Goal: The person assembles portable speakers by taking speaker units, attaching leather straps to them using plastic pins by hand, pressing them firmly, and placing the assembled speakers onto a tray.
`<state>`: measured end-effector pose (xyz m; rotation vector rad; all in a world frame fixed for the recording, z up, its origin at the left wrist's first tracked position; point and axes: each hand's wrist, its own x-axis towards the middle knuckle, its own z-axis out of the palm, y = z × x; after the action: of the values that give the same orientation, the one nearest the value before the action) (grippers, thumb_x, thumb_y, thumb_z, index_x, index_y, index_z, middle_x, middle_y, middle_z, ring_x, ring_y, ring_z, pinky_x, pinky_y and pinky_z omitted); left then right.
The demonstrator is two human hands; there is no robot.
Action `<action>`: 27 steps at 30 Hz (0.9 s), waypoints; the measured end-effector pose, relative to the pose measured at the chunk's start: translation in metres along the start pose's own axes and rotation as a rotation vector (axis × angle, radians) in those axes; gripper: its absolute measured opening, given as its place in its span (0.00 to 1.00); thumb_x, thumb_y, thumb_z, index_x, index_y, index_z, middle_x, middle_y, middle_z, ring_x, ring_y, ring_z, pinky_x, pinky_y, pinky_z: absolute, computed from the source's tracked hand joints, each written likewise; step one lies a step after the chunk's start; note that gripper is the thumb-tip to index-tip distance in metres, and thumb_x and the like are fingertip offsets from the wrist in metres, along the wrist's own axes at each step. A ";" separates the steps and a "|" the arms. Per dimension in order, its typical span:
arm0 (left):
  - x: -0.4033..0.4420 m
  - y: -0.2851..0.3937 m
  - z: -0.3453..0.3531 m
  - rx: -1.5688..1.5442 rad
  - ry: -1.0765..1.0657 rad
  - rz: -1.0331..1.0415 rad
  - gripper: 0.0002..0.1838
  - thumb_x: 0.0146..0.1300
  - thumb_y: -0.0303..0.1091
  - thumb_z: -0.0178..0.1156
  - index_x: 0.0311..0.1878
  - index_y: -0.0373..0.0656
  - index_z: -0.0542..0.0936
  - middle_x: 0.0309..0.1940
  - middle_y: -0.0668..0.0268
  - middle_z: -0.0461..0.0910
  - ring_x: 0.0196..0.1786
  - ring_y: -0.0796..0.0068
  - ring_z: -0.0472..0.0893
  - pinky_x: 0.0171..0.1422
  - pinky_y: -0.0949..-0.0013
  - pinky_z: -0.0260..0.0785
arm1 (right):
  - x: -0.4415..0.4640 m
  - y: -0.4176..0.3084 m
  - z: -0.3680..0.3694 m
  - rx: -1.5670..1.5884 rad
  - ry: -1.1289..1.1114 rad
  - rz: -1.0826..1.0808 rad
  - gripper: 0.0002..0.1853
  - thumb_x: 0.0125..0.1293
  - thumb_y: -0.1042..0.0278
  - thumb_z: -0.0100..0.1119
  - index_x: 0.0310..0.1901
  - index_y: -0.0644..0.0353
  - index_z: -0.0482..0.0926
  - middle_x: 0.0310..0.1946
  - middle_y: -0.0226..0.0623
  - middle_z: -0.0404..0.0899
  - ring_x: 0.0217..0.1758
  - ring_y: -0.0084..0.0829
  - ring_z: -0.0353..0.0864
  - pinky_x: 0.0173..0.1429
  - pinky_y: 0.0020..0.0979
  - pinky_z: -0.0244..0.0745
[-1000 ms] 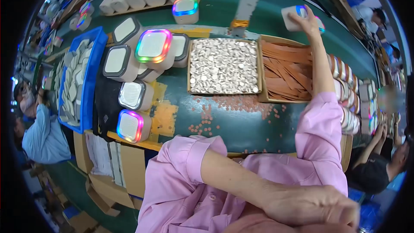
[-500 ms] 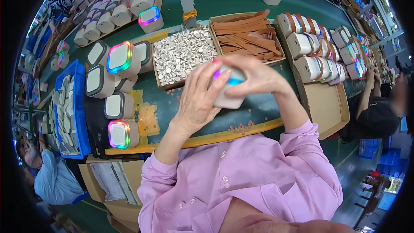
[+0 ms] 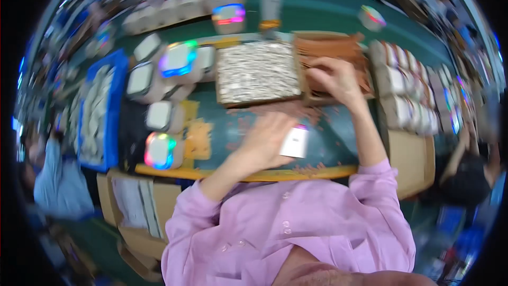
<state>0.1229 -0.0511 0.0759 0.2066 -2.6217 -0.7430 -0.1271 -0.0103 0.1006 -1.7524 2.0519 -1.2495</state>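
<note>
My left hand (image 3: 264, 139) is wrapped over a small white cube-shaped speaker (image 3: 294, 144) with a light ring. Its plain white side faces me, and a strip of purple light shows at its top. The speaker is over the green bench near its front edge. My right hand (image 3: 341, 80) is at the cardboard box of brown straps (image 3: 330, 47), its fingers bent and spaced apart over the straps. Blur hides whether the fingertips touch one. Left of that box is a carton of small silver-white round caps (image 3: 257, 71).
Lit and unlit speakers (image 3: 179, 59) stand at the left, beside a blue bin of pale panels (image 3: 96, 114). Strapped speakers (image 3: 405, 87) fill a carton at the right. Small reddish discs (image 3: 309, 169) lie on the bench. A post (image 3: 271, 0) rises behind. Other people sit at both sides.
My right hand has left the speaker and moved to the strap box. The left hand has lowered slightly, keeping the speaker. The whole view has shifted and blurred.
</note>
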 end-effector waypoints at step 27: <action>0.099 -0.084 0.052 0.465 0.161 -0.146 0.06 0.47 0.33 0.62 0.22 0.43 0.84 0.23 0.59 0.84 0.31 0.60 0.85 0.35 0.59 0.73 | 0.047 0.085 0.026 0.473 -0.108 0.161 0.14 0.78 0.66 0.47 0.57 0.63 0.75 0.29 0.26 0.74 0.31 0.11 0.68 0.37 0.18 0.69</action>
<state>0.0139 -0.1224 0.0252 0.5690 -2.6026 -0.1376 -0.1876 -0.0678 0.0446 -1.3776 1.6271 -1.4093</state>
